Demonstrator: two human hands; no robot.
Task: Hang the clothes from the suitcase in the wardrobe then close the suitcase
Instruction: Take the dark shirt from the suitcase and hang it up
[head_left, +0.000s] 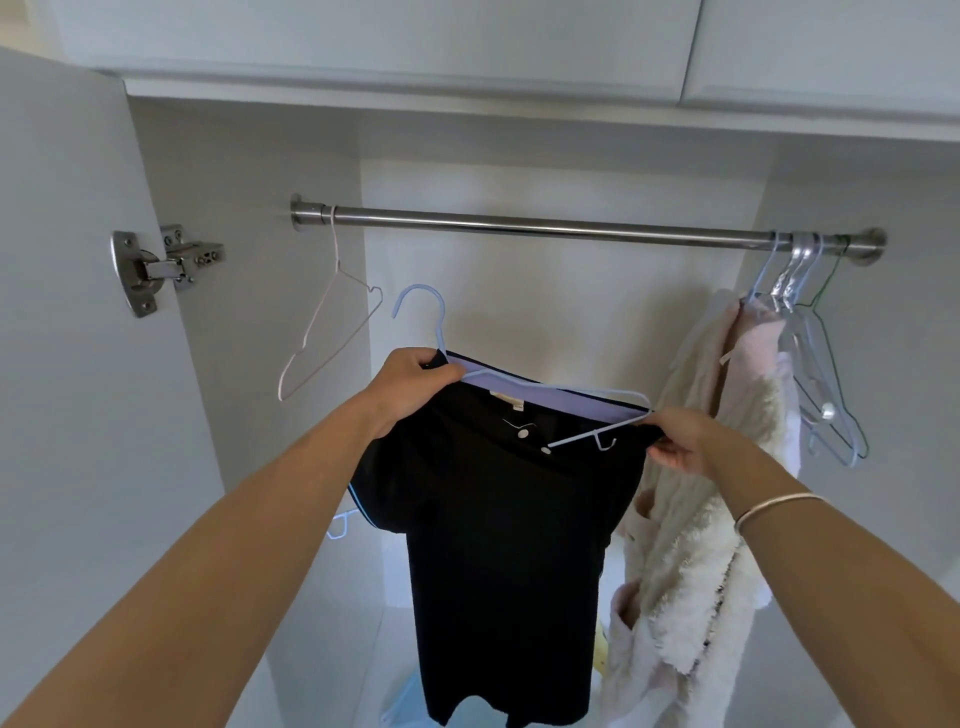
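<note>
A black shirt (498, 530) with white buttons hangs in front of the open wardrobe, partly threaded on a pale blue hanger (431, 322). My left hand (415, 374) grips the shirt's collar and the hanger's neck together. My right hand (680, 439) pinches the shirt's right shoulder at the hanger's end. The hanger's hook is below the steel rail (545, 226) and does not touch it. The suitcase is out of view.
A fluffy cream and pink garment (691, 519) hangs at the rail's right end beside several empty hangers (826, 374). One empty pink hanger (327, 332) hangs at the left end. The wardrobe door (78, 364) stands open on the left.
</note>
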